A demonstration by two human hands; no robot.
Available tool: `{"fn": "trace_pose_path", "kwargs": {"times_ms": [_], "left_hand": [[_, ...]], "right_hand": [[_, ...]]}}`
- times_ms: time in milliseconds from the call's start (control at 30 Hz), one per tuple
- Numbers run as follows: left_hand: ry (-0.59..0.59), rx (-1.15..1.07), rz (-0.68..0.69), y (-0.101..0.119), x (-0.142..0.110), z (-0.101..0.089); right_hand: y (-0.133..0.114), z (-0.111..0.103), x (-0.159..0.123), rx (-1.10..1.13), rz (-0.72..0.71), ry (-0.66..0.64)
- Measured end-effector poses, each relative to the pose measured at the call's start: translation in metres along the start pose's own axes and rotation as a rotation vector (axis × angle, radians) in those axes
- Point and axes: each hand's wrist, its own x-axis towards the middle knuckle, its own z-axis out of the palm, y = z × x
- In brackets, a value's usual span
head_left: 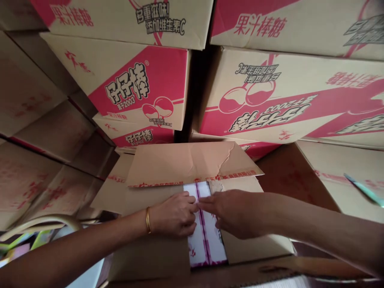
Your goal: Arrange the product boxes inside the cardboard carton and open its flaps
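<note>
A: So, nearest the camera, both forearms reach in over the open carton point(150, 256). The left hand point(175, 214), with a gold bangle point(147, 220) at the wrist, lies on the carton's left inner flap point(144, 200), fingers curled loosely and fingertips at the seam.

B: And the right hand point(231, 212)?

A: It lies flat on the right inner flap point(258, 244), fingers stretched towards the left hand and almost touching it. Neither hand grips anything; both press on cardboard.

B: How far along does it look?

A: Partway, by the look of it. The inner flaps do not meet: white packs with purple stripes point(207, 240) show in the gap between them. The far outer flap point(189, 162) is raised, creased and torn, so the top is not closed.

B: Room to move?

A: Tight. Stacked pink-and-tan candy cartons point(144, 88) rise just behind the far flap and on the left, with another carton point(339, 176) close on the right. Only the near edge is free.
</note>
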Motion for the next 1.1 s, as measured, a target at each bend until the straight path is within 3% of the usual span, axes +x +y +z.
{"fn": "trace_pose_path", "kwargs": {"times_ms": [200,400,533,667,767,967,1100], "left_hand": [[0.013,0.015,-0.079,0.007,-0.015,0.009],[0.129,0.062,-0.059,0.002,-0.012,0.039],[0.203,0.078,-0.056,0.002,-0.004,0.04],[0.341,0.078,-0.069,0.006,0.002,0.011],[0.375,0.089,-0.071,0.009,0.004,-0.015],[0.312,0.109,-0.1,0.019,-0.005,-0.062],[0.296,0.085,-0.246,0.032,-0.036,-0.108]], "right_hand": [[0.034,0.028,0.063,-0.227,-0.312,0.128],[0.043,0.06,0.082,-0.217,-0.36,0.205],[0.043,0.063,0.084,-0.101,-0.332,0.213],[0.043,0.062,0.086,-0.021,-0.327,0.224],[0.045,0.063,0.085,0.009,-0.352,0.242],[0.05,0.071,0.084,0.026,-0.388,0.283],[0.061,0.073,0.076,0.002,-0.376,0.353]]}}
